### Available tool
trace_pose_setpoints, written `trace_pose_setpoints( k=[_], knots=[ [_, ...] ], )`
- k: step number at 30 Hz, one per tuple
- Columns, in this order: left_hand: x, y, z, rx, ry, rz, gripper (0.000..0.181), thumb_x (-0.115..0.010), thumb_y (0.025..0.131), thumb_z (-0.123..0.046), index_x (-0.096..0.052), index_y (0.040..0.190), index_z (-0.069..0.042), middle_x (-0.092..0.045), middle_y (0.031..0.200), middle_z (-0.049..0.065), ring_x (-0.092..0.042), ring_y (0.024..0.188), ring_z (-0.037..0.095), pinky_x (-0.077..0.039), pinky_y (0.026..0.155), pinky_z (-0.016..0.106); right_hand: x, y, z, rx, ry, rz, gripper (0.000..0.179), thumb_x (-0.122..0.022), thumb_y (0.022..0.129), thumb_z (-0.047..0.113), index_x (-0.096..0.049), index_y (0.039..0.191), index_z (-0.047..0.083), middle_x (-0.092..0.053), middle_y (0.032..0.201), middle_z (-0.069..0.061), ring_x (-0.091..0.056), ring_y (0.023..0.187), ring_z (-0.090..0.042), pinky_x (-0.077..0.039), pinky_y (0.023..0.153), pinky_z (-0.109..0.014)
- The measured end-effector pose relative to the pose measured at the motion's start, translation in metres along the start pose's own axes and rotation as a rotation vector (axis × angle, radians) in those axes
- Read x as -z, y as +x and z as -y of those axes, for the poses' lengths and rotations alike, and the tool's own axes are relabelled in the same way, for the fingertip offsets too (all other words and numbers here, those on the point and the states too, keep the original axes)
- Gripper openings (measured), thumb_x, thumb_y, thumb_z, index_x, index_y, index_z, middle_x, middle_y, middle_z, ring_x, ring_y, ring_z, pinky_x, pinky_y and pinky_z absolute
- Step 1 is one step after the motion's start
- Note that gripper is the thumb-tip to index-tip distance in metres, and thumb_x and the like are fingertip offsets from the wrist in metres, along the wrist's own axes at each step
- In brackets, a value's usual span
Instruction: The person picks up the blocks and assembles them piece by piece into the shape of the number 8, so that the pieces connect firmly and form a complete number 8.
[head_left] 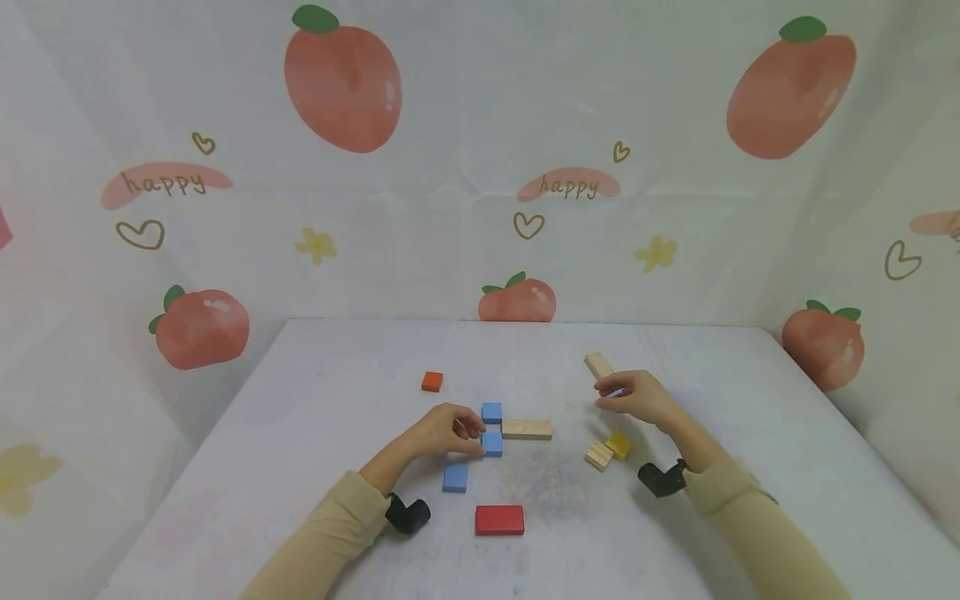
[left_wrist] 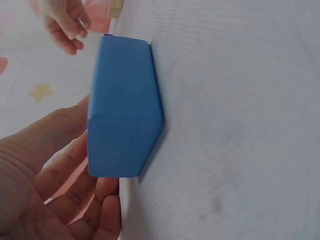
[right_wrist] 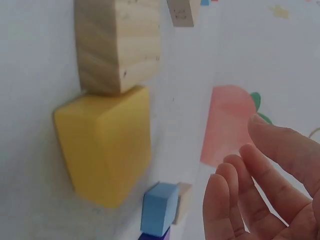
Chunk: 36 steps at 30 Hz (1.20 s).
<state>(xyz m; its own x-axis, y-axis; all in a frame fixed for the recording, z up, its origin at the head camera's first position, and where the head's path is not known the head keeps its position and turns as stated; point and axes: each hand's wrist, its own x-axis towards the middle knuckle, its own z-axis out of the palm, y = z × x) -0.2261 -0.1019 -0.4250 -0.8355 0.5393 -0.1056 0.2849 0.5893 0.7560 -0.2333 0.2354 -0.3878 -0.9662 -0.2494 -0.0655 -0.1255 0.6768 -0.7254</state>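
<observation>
My left hand [head_left: 447,429] is at a blue block [head_left: 492,445], its thumb and index tips by the block's left side. Another blue block [head_left: 492,412] lies just behind, and a long wooden block [head_left: 527,430] extends rightward from the pair. In the left wrist view a nearer blue block [left_wrist: 122,107] covers the left fingertips. At the right, my right hand [head_left: 637,396] hovers with loosely bent fingers and nothing between them. Beyond it lies a wooden block [head_left: 598,365]. A blue block [right_wrist: 160,207] and a purple block [right_wrist: 162,233] show partly in the right wrist view.
A red block [head_left: 499,520] lies near the front, and an orange-red block [head_left: 432,382] at the back left. Between the arms, toward the right, a yellow block [head_left: 618,445] touches a small wooden block [head_left: 599,456]. A patterned cloth [head_left: 450,250] hangs behind the white table [head_left: 337,358].
</observation>
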Motion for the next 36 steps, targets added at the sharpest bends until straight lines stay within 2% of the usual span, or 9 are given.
trace_pose_setpoints(
  k=[7,14,19,29,36],
  knots=[
    [0.000,0.000,0.001,-0.011,0.011,-0.002,0.027,-0.076,0.076,-0.017,-0.067,0.099,-0.006,-0.067,0.092,0.004,-0.053,0.078,0.010,-0.045,0.069,0.017,0.006,-0.005,-0.006,-0.044,0.010,-0.033,0.040,-0.069,0.083,0.018,-0.061,0.113,-0.007,-0.064,0.109,-0.023,-0.060,0.097,-0.029,-0.050,0.073,-0.027],
    [0.000,0.000,0.000,-0.012,0.009,0.007,0.027,-0.076,0.076,-0.017,-0.067,0.100,-0.006,-0.067,0.093,0.004,-0.053,0.078,0.009,-0.045,0.069,0.017,0.006,-0.007,-0.015,-0.114,0.030,-0.066,0.040,-0.070,0.082,0.015,-0.060,0.113,-0.009,-0.063,0.101,-0.020,-0.057,0.088,-0.019,-0.050,0.068,-0.021],
    [0.000,0.000,0.001,-0.017,0.007,0.008,0.027,-0.076,0.076,-0.017,-0.067,0.100,-0.006,-0.067,0.093,0.004,-0.054,0.078,0.009,-0.045,0.070,0.017,0.005,-0.007,-0.021,-0.156,0.021,-0.082,0.042,-0.069,0.082,0.016,-0.058,0.116,-0.008,-0.062,0.099,-0.019,-0.055,0.084,-0.018,-0.048,0.066,-0.021],
    [-0.001,0.002,0.003,0.003,-0.003,0.002,0.027,-0.076,0.076,-0.018,-0.067,0.100,-0.007,-0.067,0.093,0.003,-0.054,0.079,0.010,-0.046,0.070,0.018,0.002,-0.003,-0.029,-0.172,0.008,-0.119,0.046,-0.070,0.081,0.015,-0.056,0.117,-0.010,-0.058,0.086,-0.009,-0.050,0.069,-0.011,-0.042,0.058,-0.020],
    [0.000,0.001,0.001,0.010,-0.011,0.003,0.028,-0.076,0.076,-0.017,-0.067,0.100,-0.007,-0.067,0.093,0.003,-0.054,0.079,0.010,-0.046,0.071,0.018,0.000,0.000,-0.032,-0.201,0.020,-0.105,0.048,-0.069,0.081,0.013,-0.053,0.120,-0.009,-0.056,0.082,-0.007,-0.051,0.066,-0.011,-0.044,0.059,-0.021]
  ],
)
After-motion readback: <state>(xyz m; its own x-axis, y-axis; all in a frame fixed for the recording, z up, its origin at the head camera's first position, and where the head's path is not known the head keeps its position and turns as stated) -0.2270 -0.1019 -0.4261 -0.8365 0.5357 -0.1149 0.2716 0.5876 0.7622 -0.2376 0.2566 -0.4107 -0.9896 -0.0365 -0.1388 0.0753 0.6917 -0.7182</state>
